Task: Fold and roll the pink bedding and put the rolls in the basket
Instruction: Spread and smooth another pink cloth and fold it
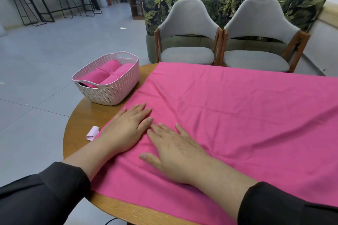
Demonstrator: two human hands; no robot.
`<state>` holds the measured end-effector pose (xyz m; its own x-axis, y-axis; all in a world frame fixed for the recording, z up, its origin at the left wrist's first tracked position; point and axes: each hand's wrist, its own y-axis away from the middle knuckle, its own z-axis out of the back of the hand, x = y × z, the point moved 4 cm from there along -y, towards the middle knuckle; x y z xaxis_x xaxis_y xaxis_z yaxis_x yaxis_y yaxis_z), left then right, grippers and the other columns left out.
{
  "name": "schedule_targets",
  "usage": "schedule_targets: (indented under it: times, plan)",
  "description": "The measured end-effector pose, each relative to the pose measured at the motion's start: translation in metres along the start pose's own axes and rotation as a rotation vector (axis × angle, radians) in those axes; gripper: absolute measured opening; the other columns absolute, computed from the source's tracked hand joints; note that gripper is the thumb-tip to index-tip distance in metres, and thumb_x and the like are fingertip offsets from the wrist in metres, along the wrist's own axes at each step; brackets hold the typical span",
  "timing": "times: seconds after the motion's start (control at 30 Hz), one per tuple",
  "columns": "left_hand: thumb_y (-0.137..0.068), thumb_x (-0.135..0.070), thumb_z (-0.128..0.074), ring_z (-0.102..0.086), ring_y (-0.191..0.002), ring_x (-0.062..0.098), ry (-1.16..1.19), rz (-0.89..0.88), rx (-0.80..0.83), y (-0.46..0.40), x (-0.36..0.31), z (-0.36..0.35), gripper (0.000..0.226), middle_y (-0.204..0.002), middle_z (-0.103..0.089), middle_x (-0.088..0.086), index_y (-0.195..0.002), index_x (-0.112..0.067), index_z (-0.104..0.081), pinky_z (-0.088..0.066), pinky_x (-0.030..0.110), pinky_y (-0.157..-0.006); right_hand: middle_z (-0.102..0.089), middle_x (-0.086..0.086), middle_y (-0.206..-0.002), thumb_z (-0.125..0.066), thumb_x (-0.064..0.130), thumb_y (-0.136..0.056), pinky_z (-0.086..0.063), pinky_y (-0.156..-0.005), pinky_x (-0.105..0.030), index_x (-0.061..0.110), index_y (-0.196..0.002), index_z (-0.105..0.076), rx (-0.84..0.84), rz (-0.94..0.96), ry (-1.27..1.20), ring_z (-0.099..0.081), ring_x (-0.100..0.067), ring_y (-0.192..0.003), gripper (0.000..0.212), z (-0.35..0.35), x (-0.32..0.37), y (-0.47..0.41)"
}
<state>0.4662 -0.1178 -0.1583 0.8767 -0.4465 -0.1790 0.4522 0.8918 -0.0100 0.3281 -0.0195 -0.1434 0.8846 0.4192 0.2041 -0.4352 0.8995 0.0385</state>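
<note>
- A round wooden table (82,120) stands on a pale tiled floor, and a pink sheet (237,115) covers most of its top.
- The left hand (126,128) lies palm down on the sheet near its left edge, fingers straight and together, gripping nothing.
- The right hand (175,153) lies flat just beside it, fingers spread and thumb out, also holding nothing; its fingertips nearly touch the left hand's index finger.
- The sheet spreads away from both hands to the right and far side, with creases running across it.
- A small pale pink slip of paper (92,133) lies on bare wood just left of the left wrist.
- A pale pink woven-look plastic basket (109,93) sits at the table's left edge beyond the left hand, holding pink rolls (111,71).
- Two grey chairs (188,42) stand behind the table.
</note>
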Motion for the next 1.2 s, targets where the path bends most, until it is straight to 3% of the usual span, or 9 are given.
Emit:
schedule_targets:
  times: [0.13, 0.23, 0.37, 0.53, 0.7, 0.83, 0.97, 1.07, 1.2]
  plan:
    - [-0.095, -0.067, -0.013, -0.020, -0.151, 0.011, -0.062, 0.027, 0.007, -0.006, -0.007, 0.006, 0.072, -0.163, -0.028, -0.002, -0.152, -0.029, -0.038, -0.015, 0.045, -0.122, -0.035, -0.002, -0.160, -0.035, 0.046, -0.105, -0.020, -0.124, -0.041, 0.017, -0.147, -0.045, -0.120, 0.033, -0.097, -0.028, -0.016, -0.148, 0.052, 0.011, -0.019, 0.016]
    - [-0.097, -0.061, -0.026, -0.043, -0.140, 0.020, -0.001, -0.006, -0.183, -0.018, -0.046, 0.022, 0.065, -0.149, -0.051, 0.007, -0.136, -0.020, -0.058, -0.028, 0.041, -0.115, -0.061, 0.003, -0.140, -0.048, 0.040, -0.102, -0.036, -0.112, -0.025, 0.018, -0.130, -0.065, -0.318, 0.037, -0.337, -0.052, -0.007, -0.130, 0.039, 0.035, -0.049, 0.044]
    - [-0.101, -0.037, -0.054, -0.058, -0.125, 0.025, 0.175, -0.287, -0.266, -0.024, -0.153, 0.023, 0.035, -0.137, -0.062, 0.006, -0.127, -0.015, -0.065, -0.039, 0.032, -0.104, -0.074, 0.005, -0.109, -0.051, 0.035, -0.099, -0.045, -0.093, -0.020, 0.016, -0.110, -0.074, -0.498, -0.121, -0.315, -0.063, -0.007, -0.103, 0.032, 0.071, -0.126, 0.111]
    - [-0.097, -0.040, -0.043, -0.067, -0.105, 0.027, 0.273, -0.687, -0.162, -0.024, -0.290, -0.006, 0.042, -0.114, -0.072, 0.008, -0.111, -0.012, -0.071, -0.049, 0.037, -0.091, -0.070, -0.006, -0.109, -0.056, 0.021, -0.100, -0.040, -0.094, -0.027, 0.010, -0.109, -0.072, -0.523, -0.551, -0.119, -0.062, -0.022, -0.107, 0.022, 0.075, -0.245, 0.231]
    - [-0.099, -0.041, -0.050, -0.060, -0.120, 0.024, 0.200, -0.921, -0.013, -0.009, -0.395, -0.045, 0.040, -0.127, -0.066, 0.008, -0.122, -0.015, -0.069, -0.047, 0.039, -0.100, -0.046, -0.013, -0.152, -0.052, 0.028, -0.102, -0.026, -0.113, -0.027, 0.006, -0.142, -0.051, -0.321, -0.911, -0.129, -0.041, -0.025, -0.141, 0.046, 0.059, -0.310, 0.316]
    - [-0.100, -0.057, -0.042, -0.025, -0.149, 0.011, 0.094, -0.822, 0.155, -0.006, -0.419, -0.076, 0.060, -0.161, -0.032, -0.003, -0.152, -0.028, -0.039, -0.016, 0.043, -0.123, -0.011, -0.003, -0.168, -0.045, 0.051, -0.101, -0.012, -0.121, -0.032, 0.017, -0.158, -0.027, -0.079, -0.925, -0.175, -0.015, -0.018, -0.153, 0.069, 0.053, -0.327, 0.323]
    - [-0.095, -0.058, -0.044, -0.057, -0.118, 0.015, 0.234, -0.841, -0.091, 0.003, -0.434, -0.056, 0.046, -0.123, -0.065, -0.006, -0.123, -0.026, -0.063, -0.041, 0.042, -0.102, -0.025, -0.004, -0.165, -0.045, 0.058, -0.099, -0.023, -0.120, -0.037, 0.022, -0.154, -0.035, 0.043, -0.870, -0.108, -0.028, -0.023, -0.149, 0.067, 0.070, -0.342, 0.315]
    - [-0.089, -0.059, -0.056, -0.056, -0.110, 0.020, 0.210, -1.001, -0.211, 0.019, -0.462, -0.051, 0.041, -0.120, -0.059, -0.002, -0.113, -0.026, -0.064, -0.043, 0.040, -0.091, -0.047, -0.002, -0.153, -0.047, 0.056, -0.099, -0.036, -0.113, -0.038, 0.023, -0.146, -0.049, 0.070, -0.820, -0.069, -0.047, -0.025, -0.136, 0.057, 0.085, -0.354, 0.312]
    - [-0.086, -0.061, -0.054, -0.053, -0.115, 0.025, 0.029, -0.938, -0.157, 0.027, -0.492, -0.070, 0.040, -0.124, -0.056, 0.002, -0.105, -0.027, -0.062, -0.042, 0.046, -0.092, -0.014, 0.004, -0.167, -0.051, 0.061, -0.095, -0.025, -0.121, -0.044, 0.029, -0.158, -0.024, 0.215, -0.766, 0.028, -0.026, -0.023, -0.150, 0.075, 0.081, -0.364, 0.312]
